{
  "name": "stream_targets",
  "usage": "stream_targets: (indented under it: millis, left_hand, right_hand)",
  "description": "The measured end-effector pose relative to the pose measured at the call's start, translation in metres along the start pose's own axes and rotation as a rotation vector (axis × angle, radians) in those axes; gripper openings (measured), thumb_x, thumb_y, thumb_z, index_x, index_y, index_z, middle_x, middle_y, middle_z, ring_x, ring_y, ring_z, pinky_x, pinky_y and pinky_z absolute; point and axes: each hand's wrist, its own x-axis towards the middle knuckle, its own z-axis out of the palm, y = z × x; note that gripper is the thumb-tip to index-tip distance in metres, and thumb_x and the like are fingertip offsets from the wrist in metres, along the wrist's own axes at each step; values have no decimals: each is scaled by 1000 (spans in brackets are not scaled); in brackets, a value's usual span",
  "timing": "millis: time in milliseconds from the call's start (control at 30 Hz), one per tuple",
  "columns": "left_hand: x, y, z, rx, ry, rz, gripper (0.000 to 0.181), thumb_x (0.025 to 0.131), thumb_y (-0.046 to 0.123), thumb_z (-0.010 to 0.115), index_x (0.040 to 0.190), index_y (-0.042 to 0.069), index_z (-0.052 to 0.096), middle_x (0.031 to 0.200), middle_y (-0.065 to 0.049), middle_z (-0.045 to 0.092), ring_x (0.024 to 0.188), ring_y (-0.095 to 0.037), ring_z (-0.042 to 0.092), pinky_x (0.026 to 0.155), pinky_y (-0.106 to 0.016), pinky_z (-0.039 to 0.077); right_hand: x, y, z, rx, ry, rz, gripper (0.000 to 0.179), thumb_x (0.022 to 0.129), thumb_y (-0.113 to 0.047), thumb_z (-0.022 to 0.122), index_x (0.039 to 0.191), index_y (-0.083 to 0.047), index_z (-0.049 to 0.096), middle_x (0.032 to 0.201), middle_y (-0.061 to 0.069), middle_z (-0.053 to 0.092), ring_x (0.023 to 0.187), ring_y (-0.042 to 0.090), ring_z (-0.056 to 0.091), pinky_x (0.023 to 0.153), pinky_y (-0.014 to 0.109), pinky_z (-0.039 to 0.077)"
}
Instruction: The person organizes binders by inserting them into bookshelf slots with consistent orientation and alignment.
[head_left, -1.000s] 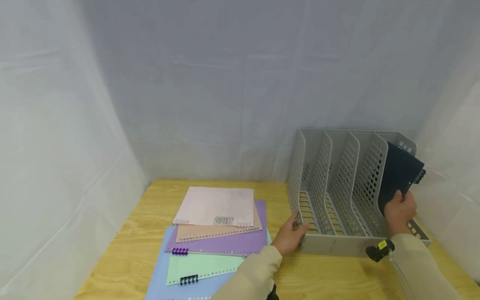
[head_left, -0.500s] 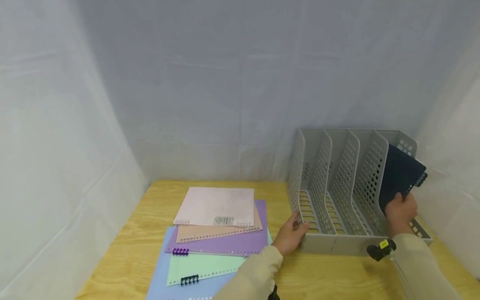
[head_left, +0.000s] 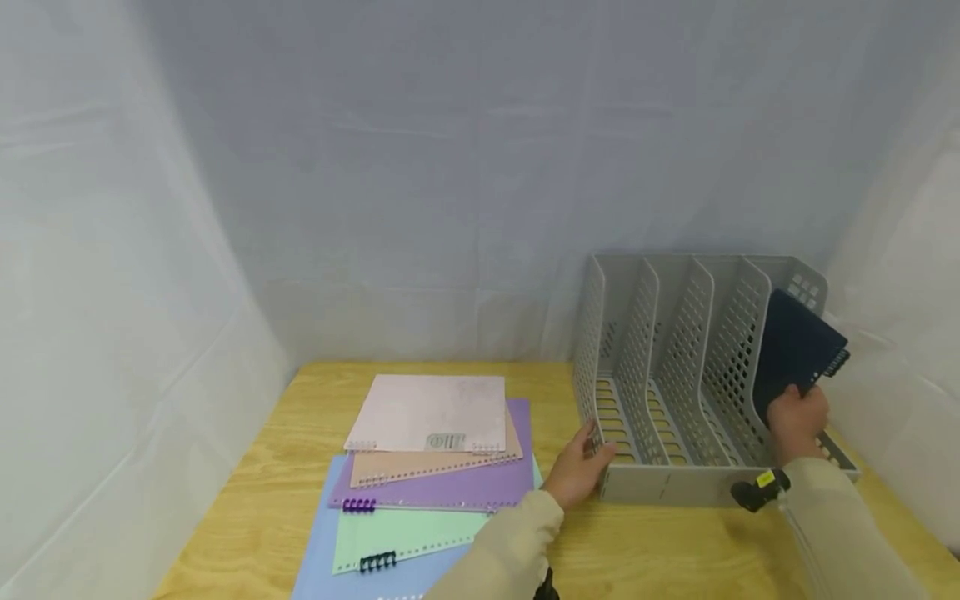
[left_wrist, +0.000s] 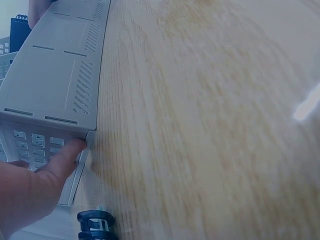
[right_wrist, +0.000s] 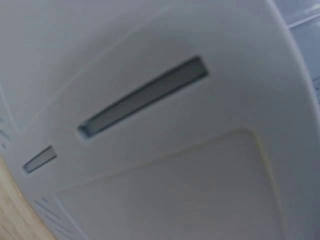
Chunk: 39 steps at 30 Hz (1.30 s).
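- Fronting the gray file organizer (head_left: 667,486) at the scene's right, a low solid lip makes its near edge; a strip of wooden table (head_left: 645,542) runs in front.
- The left hand (head_left: 579,469) curls round the near left corner, thumb at the lip, fingers against the perforated left wall.
- Left of it, overlapping from near to far, lie a blue notebook (head_left: 322,550), mint notebook (head_left: 420,530), purple notebook (head_left: 465,487), peach notebook (head_left: 420,461) and pink notebook (head_left: 435,408), with a narrow wood gap before the organizer.
- The right hand (head_left: 799,419), over the rightmost of four compartments, pinches a navy spiral notebook (head_left: 797,342) by its near edge, thumb on the cover; its other fingers are mostly hidden.
- The navy spiral notebook leans tilted in that compartment, black coil (head_left: 837,362) toward the right; whether it touches the floor slats cannot be told.
- Beyond the table's far edge hangs pale sheeting (head_left: 375,208).
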Motion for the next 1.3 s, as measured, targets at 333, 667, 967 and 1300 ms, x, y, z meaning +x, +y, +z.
stream_targets:
  millis: [333,667,967,1300]
  left_hand:
    - [-2,0,2,-21,12,-15,64,100,32,54,150,0,32,136,-28,51,124,-38,53,104,-46,44]
    - [1,0,-3,-12,8,-1,63,100,32,52,150,0,30,137,-27,50,125,-37,52,105,-46,43]
    - [4,6,-6,-20,-10,-10,63,101,32,50,152,1,27,141,-28,46,127,-39,49,105,-46,42]
    - [2,2,-1,-26,-24,-14,63,102,32,50,152,1,27,141,-27,47,127,-38,49,105,-46,42]
  right_hand:
    - [-2,-1,-4,-28,-54,33,58,105,-28,24,153,2,10,158,24,16,144,40,20,116,52,23]
    - [-5,-16,-1,21,-62,95,62,104,-29,26,155,-5,1,161,17,8,146,34,15,118,46,22]
    - [-8,-22,-2,103,-43,115,64,100,-25,29,156,-11,-1,162,12,7,147,29,13,119,42,20]
    - [-25,-34,-7,261,60,132,68,92,-12,35,152,-21,3,160,7,8,144,20,19,118,31,21]
